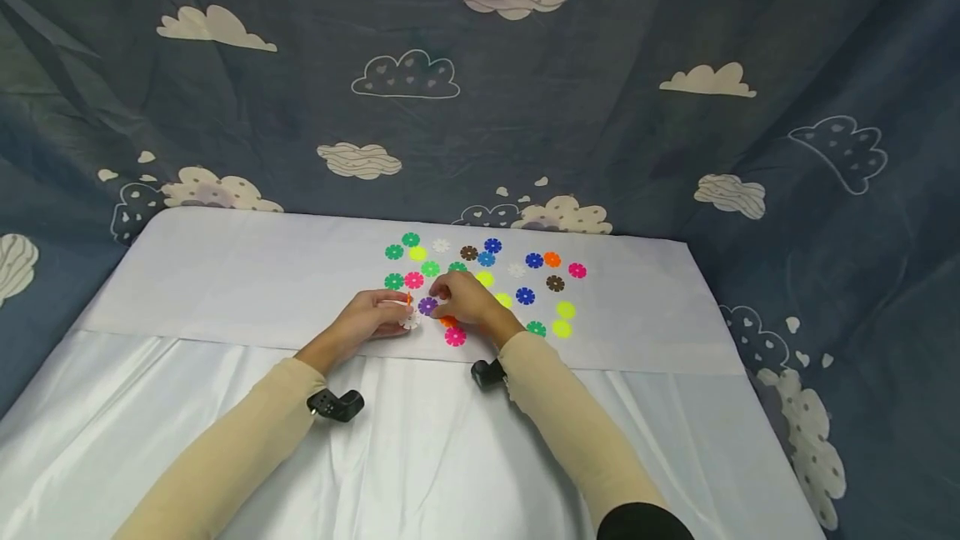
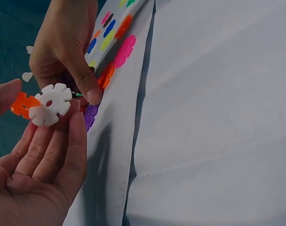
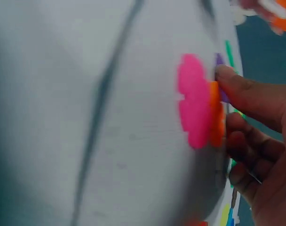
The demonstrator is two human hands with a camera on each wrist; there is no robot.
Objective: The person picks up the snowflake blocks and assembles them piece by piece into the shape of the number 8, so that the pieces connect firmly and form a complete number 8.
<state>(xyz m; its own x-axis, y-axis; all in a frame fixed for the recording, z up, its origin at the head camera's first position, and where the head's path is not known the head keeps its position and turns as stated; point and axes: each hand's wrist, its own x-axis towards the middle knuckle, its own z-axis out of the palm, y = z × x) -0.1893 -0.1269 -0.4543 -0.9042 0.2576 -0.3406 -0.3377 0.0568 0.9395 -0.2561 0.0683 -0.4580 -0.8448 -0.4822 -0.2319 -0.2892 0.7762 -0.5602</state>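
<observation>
Just below the head frame's centre, your left hand [image 1: 372, 315] has its fingers clamped on orange [image 2: 33, 100] and white [image 2: 61, 98] notched flower discs, your right hand [image 1: 468, 300] reaches the purple disc [image 1: 427, 307], grip unclear, seemingly mid-assembly, a firm pinch needed next!

white disc [image 2: 58, 108] looks plastic, smooth, soft sheen | orange disc [image 2: 33, 102]: smooth plastic | purple disc [image 2: 91, 117]: plastic | table cover [image 1: 270, 273]: matt cloth, creased | backdrop [image 1: 570, 119]: printed matt cloth, wrinkled | sleeves [image 1: 232, 444]: matt cloth | wrist cameras [image 1: 337, 405]: black plastic
</observation>
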